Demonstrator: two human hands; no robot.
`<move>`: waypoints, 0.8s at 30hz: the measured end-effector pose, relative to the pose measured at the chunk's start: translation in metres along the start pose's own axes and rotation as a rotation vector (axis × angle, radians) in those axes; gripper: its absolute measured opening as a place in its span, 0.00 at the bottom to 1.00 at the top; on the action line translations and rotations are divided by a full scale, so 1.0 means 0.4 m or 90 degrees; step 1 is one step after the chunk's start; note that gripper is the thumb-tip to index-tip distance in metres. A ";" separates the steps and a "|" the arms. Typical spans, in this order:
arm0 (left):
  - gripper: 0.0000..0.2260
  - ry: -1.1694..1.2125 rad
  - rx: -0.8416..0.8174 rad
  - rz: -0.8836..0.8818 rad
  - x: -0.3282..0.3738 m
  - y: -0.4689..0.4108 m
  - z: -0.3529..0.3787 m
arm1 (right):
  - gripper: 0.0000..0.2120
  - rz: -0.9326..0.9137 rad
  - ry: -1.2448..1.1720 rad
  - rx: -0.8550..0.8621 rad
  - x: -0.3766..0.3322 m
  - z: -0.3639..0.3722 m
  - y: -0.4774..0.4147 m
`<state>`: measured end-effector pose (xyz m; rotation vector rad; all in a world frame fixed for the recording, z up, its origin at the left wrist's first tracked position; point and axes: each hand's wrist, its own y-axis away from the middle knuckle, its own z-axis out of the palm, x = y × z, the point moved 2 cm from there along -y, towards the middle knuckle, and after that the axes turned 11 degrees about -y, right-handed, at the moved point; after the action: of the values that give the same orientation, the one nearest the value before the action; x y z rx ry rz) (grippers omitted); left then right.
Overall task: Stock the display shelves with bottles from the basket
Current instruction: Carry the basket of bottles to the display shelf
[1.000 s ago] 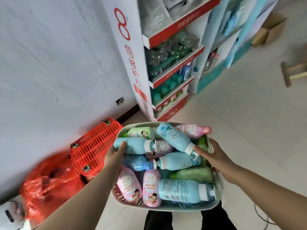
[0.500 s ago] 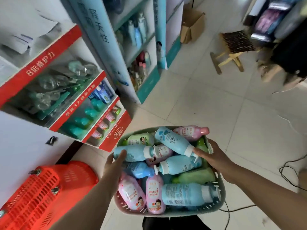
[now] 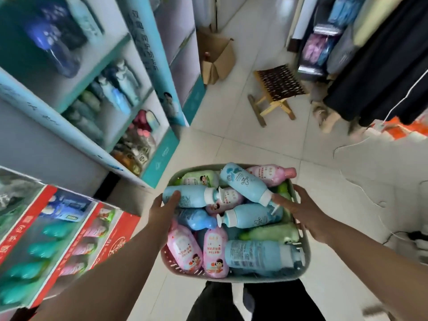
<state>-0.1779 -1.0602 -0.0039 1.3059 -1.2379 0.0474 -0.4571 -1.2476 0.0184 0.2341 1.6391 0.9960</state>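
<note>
A grey-green slotted plastic basket (image 3: 266, 278) was held in front of the body, above the white tiled floor (image 3: 231, 140), and was heaped with plastic bottles lying on their sides. A pale blue bottle with a white pump cap (image 3: 245, 185) was laid slantwise across the top of the heap. A pink bottle with a pink cap (image 3: 271, 174) was lodged behind it at the far rim. Two pink bottles with cartoon labels (image 3: 183, 249) were laid side by side at the near left, beside a large pale blue bottle (image 3: 254, 253). The basket's left rim was clasped by the left grip (image 3: 159, 214), a bare hand whose thumb was pressed on the base of another pale blue bottle (image 3: 185, 195). The right rim was clasped by the right grip (image 3: 301, 212), its fingers curled over the edge and its thumb stretched towards the pump cap. At the left, a teal-and-white display shelf (image 3: 148, 56) was stocked with blurred bottles. At the lower left, a red-trimmed display shelf (image 3: 76, 242) was filled with teal and pink bottles. Farther off, an open brown cardboard box (image 3: 217, 59) and a small wooden stool with a woven seat (image 3: 278, 84) were set on the floor, and dark garments (image 3: 382, 66) were hung at the right.
</note>
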 end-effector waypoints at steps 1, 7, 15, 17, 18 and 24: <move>0.19 0.001 0.004 0.002 0.047 -0.028 0.036 | 0.45 0.003 -0.011 0.000 -0.042 -0.013 -0.039; 0.23 0.043 0.047 -0.015 0.273 -0.186 0.206 | 0.45 0.000 0.012 -0.037 -0.307 -0.088 -0.312; 0.20 0.196 0.126 -0.076 0.472 -0.461 0.365 | 0.40 -0.058 0.146 -0.108 -0.698 -0.036 -0.745; 0.19 0.227 0.134 -0.081 0.510 -0.536 0.391 | 0.41 -0.059 0.173 -0.118 -0.759 -0.002 -0.841; 0.18 0.238 0.138 -0.085 0.534 -0.579 0.403 | 0.41 -0.058 0.180 -0.120 -0.788 0.015 -0.904; 0.22 0.266 0.214 -0.108 0.640 -0.785 0.456 | 0.44 -0.038 0.261 -0.154 -0.927 0.117 -1.207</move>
<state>0.0117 -1.4544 -0.0828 1.5894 -0.7794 0.4017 -0.1264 -1.7552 -0.0588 -0.1941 1.8554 1.2425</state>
